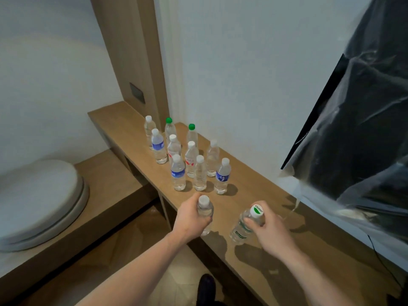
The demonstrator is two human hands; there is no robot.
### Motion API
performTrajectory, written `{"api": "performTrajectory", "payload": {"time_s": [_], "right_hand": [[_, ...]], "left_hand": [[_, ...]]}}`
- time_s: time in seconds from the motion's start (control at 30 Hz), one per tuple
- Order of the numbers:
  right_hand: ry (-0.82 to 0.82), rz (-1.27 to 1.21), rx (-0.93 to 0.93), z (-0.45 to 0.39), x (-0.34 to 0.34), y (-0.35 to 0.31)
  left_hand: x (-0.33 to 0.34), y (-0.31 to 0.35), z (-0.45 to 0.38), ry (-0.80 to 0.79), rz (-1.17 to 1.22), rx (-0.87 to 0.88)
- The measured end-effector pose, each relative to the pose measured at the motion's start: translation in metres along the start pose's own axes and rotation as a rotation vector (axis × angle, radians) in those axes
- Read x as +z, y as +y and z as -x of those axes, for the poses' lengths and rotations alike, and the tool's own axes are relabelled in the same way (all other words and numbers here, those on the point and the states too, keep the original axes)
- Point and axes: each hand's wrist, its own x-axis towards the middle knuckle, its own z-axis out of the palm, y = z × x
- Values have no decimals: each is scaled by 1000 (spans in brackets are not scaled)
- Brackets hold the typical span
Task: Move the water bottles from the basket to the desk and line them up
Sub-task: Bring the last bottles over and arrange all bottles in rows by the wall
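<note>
Several clear water bottles [199, 173] stand upright in rows on the narrow wooden desk [254, 195], two at the back with green caps. My left hand [191, 218] grips a white-capped bottle [205, 209] near the desk's front edge. My right hand [268, 228] grips a tilted bottle with a green label [244, 227], its base close to the desk top. The basket is out of view.
A television wrapped in plastic film [353, 129] leans on the wall at the right, a cable [375, 246] trailing below it. A round grey cushion [39, 202] lies on a lower wooden bench at the left. My dark shoe [206, 286] shows on the tiled floor.
</note>
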Motion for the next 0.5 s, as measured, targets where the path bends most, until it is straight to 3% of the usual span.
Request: {"api": "performTrajectory", "payload": {"time_s": [0.5], "right_hand": [[50,-6,123,-141,56,-8]], "left_hand": [[25,-27,-141,-268,-133,-48]]}}
